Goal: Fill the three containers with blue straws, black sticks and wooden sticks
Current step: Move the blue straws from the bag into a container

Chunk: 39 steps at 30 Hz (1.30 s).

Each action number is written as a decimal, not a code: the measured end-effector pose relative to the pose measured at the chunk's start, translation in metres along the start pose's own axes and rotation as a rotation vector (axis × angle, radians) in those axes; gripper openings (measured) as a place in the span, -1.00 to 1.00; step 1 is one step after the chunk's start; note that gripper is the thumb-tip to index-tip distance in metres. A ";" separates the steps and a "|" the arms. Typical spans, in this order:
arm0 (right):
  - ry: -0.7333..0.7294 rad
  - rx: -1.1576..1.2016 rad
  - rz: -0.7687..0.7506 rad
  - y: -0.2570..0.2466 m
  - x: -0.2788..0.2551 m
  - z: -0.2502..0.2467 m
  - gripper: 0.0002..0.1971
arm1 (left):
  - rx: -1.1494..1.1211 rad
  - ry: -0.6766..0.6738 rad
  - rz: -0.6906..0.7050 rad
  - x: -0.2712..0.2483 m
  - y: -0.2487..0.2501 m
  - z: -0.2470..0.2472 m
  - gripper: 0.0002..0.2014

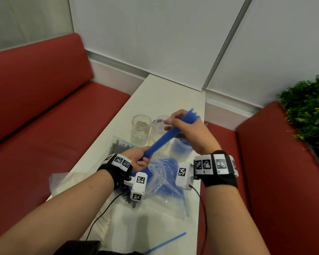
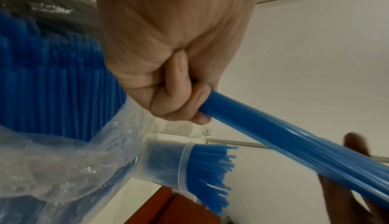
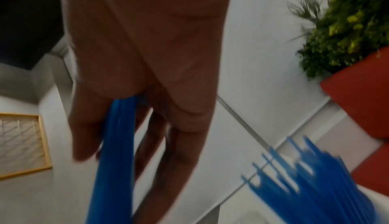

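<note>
The far end of the table [image 1: 166, 92] lies open beyond two empty jars [image 1: 140, 130], while the straw-filled jar [image 1: 180, 150], crumpled bag [image 1: 157, 173] and bag of black sticks [image 1: 119, 147] crowd the middle.

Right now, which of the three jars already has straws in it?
The jar on the right, just below the right hand: blue straws stand in it. The two clear jars to its left hold none.

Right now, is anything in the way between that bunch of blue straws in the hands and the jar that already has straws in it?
Mostly the right hand itself: it holds the bundle of blue straws over the straw-filled jar. No other obstacle shows.
</note>
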State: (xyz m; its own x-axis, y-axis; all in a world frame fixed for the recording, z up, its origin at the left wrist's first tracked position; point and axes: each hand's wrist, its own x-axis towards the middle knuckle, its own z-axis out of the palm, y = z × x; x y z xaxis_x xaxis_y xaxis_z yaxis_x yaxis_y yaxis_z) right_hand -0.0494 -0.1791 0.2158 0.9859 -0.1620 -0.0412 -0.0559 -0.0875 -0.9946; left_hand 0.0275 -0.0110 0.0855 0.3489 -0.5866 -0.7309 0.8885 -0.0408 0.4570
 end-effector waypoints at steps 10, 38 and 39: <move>0.339 -0.101 -0.059 -0.045 0.022 -0.065 -0.94 | 0.025 0.059 0.301 0.000 -0.006 0.007 -0.65; 0.563 -0.518 0.267 0.045 0.077 -0.087 -0.82 | 0.737 0.124 0.245 0.016 -0.029 -0.009 -0.77; 0.545 -0.516 0.299 0.055 0.078 -0.085 -0.79 | 0.820 0.118 0.249 0.018 -0.031 -0.008 -0.77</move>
State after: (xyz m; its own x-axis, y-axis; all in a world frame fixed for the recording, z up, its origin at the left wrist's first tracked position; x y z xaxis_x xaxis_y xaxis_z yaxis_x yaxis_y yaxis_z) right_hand 0.0109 -0.2804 0.1663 0.7101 -0.6949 -0.1136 -0.5020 -0.3864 -0.7738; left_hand 0.0087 -0.0135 0.0539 0.5742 -0.5698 -0.5879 0.3027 -0.5194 0.7991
